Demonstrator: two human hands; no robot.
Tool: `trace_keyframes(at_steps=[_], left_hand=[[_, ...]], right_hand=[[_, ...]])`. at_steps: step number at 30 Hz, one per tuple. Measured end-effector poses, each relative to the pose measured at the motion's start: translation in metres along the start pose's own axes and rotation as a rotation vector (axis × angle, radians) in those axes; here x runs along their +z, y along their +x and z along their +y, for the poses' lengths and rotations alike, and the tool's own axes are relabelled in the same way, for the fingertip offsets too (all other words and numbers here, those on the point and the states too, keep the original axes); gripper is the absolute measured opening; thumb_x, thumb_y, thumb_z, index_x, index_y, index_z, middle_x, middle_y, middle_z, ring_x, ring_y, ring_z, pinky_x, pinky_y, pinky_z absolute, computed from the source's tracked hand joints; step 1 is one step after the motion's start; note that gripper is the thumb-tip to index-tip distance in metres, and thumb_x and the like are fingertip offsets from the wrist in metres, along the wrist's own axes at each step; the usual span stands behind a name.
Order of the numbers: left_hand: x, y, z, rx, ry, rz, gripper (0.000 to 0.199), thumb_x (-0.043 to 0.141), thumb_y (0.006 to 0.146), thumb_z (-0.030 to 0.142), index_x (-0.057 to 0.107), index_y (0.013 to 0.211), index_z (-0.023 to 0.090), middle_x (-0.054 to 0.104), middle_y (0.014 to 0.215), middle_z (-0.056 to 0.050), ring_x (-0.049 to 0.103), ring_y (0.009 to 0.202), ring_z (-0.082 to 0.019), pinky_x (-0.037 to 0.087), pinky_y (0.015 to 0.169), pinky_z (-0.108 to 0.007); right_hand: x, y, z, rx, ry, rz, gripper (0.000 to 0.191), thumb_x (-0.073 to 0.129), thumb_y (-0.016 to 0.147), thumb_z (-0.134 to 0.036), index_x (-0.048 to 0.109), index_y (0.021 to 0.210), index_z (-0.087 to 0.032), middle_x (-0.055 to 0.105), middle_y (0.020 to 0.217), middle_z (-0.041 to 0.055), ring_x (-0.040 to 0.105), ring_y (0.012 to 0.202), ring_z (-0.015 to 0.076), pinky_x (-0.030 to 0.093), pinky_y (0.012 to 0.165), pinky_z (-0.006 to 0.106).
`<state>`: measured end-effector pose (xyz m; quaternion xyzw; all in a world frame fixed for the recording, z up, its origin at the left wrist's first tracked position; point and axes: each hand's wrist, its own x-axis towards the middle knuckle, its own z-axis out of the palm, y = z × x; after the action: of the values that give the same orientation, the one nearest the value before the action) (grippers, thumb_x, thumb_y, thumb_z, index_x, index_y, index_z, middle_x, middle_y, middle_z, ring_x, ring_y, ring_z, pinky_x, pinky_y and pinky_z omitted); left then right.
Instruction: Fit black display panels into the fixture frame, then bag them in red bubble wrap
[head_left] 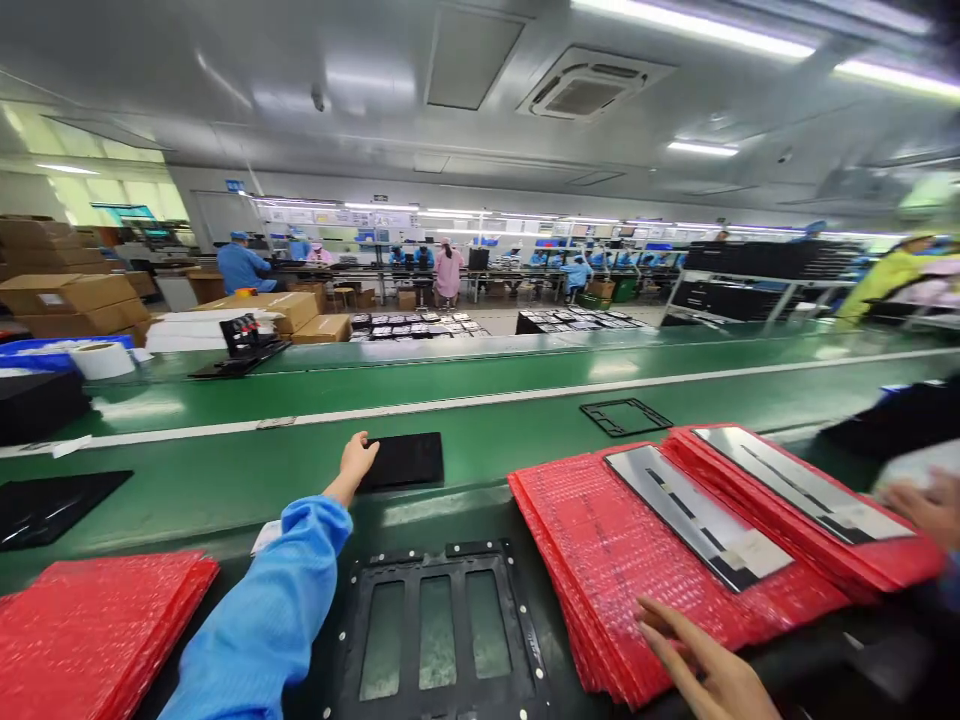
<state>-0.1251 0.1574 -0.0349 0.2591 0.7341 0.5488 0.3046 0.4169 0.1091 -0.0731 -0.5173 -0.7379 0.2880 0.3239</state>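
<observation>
A flat black rectangular panel [405, 460] lies on the green conveyor belt [225, 490] of a factory hall [480, 240], touched by the open, empty left hand [354, 465] in its blue sleeve [262, 610]. The right hand [705, 668], fingers spread, holds nothing, at the edge of a stack of red bubble-wrap bags [660, 570].

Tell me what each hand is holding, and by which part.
Nothing is held: the left hand lies open at the edge of a black panel, and the right hand is open beside red bubble bags.
</observation>
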Motion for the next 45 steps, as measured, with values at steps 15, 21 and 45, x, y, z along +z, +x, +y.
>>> trace_keyframes(at_steps=[15, 21, 45], left_hand=[[0.192, -0.183, -0.043, -0.306, -0.398, -1.054, 0.046, 0.066, 0.079, 0.049, 0.061, 0.111, 0.015, 0.063, 0.122, -0.015, 0.067, 0.089, -0.018, 0.052, 0.069, -0.026], [0.216, -0.194, -0.047, -0.406, -0.623, -1.005, 0.038, 0.055, 0.089, 0.039, 0.062, 0.111, 0.008, 0.069, 0.113, -0.018, 0.067, 0.099, -0.025, 0.051, 0.089, -0.037], [-0.010, -0.225, -0.041, -0.495, -0.813, -0.366, 0.067, 0.077, 0.068, 0.013, 0.056, 0.131, 0.023, 0.075, 0.103, -0.009, 0.071, 0.092, -0.034, 0.056, 0.086, -0.047]], right_hand=[[0.002, 0.085, 0.016, 0.070, -0.625, 0.007, 0.084, 0.061, 0.071, -0.067, 0.054, 0.132, -0.010, 0.047, 0.142, 0.0217, 0.044, 0.131, 0.0357, 0.034, 0.107, 0.045], [0.028, 0.074, -0.012, 0.069, -0.662, 0.106, 0.074, 0.055, 0.078, -0.064, 0.060, 0.121, -0.004, 0.058, 0.126, 0.0266, 0.049, 0.120, 0.0407, 0.036, 0.100, 0.051], [0.117, 0.016, -0.114, 0.010, 1.222, -0.521, 0.061, 0.078, 0.069, -0.032, 0.056, 0.125, -0.024, 0.065, 0.119, 0.0051, 0.061, 0.106, 0.0248, 0.044, 0.092, 0.039]])
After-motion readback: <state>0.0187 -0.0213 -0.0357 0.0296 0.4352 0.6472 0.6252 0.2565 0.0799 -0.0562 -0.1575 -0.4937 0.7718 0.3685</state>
